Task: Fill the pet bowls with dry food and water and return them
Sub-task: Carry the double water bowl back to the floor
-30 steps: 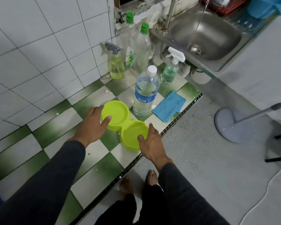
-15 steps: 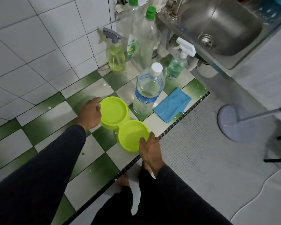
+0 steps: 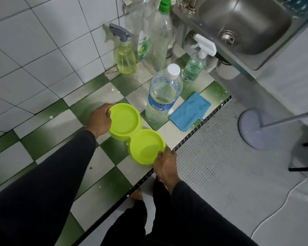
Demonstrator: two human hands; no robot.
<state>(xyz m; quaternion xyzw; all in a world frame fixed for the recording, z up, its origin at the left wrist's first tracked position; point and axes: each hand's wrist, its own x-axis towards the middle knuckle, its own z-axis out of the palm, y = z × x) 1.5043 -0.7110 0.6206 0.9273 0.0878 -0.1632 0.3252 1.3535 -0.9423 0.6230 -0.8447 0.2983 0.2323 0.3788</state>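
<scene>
One lime-green plastic double pet bowl (image 3: pixel 132 133), its two round wells joined at a narrow waist, sits on the green-and-white checked tiled surface (image 3: pixel 48 144) close to the near-right edge. Its long axis runs diagonally, from the far-left well to the near-right well, and both wells are dry. Two hands hold it: the left hand (image 3: pixel 100 119) curls its fingers over the far-left rim, and the right hand (image 3: pixel 165 165) grips the near-right rim. One second ago both hands lay spread beside the bowl, merely touching it; now they have closed on its ends. Behind the bowl stand one clear plastic water bottle with a white cap (image 3: pixel 164 94), two tall clear bottles (image 3: pixel 160 36) and two spray bottles, one yellow (image 3: pixel 125 54), one pale green (image 3: pixel 196 63). One folded blue cloth (image 3: pixel 189 110) lies to the right of the water bottle, and one steel sink (image 3: pixel 245 23) sits far right.
</scene>
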